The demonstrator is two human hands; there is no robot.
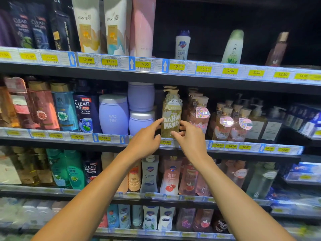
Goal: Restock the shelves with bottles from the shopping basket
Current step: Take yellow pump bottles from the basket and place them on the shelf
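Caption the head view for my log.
The left hand and right hand hold a gold pump bottle upright on a shelf, beside lavender jars.

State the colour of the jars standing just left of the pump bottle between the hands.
Lilac jars with pale grey lids, seen in the head view.

The olive pump bottle [171, 115] stands in a tight slot on the middle shelf [243, 146]. Stacked lilac jars [141, 108] are at its nine o'clock across a narrow dark gap, and pink pump bottles [199, 112] crowd just beside it at three. The shelf above [191, 80] hangs close over its pump at twelve. Up there, toward one o'clock, wide dark gaps separate a white bottle [182, 45] and a green bottle [232, 47].
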